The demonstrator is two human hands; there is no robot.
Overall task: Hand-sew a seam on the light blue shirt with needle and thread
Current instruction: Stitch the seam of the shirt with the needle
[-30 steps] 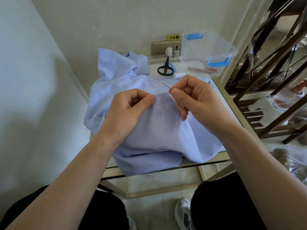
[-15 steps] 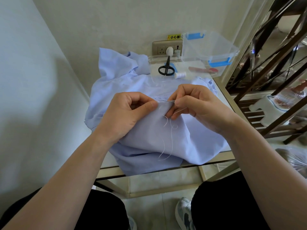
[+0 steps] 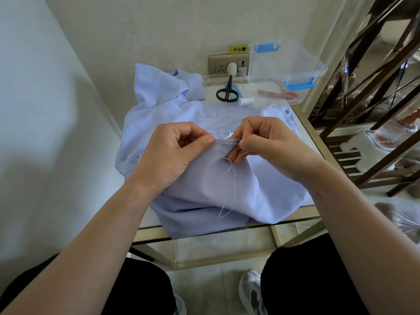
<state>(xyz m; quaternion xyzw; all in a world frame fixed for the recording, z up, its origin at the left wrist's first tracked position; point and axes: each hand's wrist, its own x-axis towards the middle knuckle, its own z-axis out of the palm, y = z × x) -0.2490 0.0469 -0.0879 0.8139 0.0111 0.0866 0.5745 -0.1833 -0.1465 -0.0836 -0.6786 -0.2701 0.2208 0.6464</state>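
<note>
Light blue shirt (image 3: 200, 192) lies heaped on the tabletop (image 3: 303, 130), front edge draped over the rim. Left hand (image 3: 172, 153) pinches a raised fold, thumb on top, as a second ago. Right hand (image 3: 270, 146) pinches the needle (image 3: 230, 144); a second ago it was lifted with the needle slanting up, clear of the cloth, and now it sits lower with the needle level at the fold, tip toward the left thumb. Thread (image 3: 234, 189), earlier one long loop, now kinks below the right hand. Scissors (image 3: 227, 90) and spool (image 3: 246, 101) unmoved behind.
</note>
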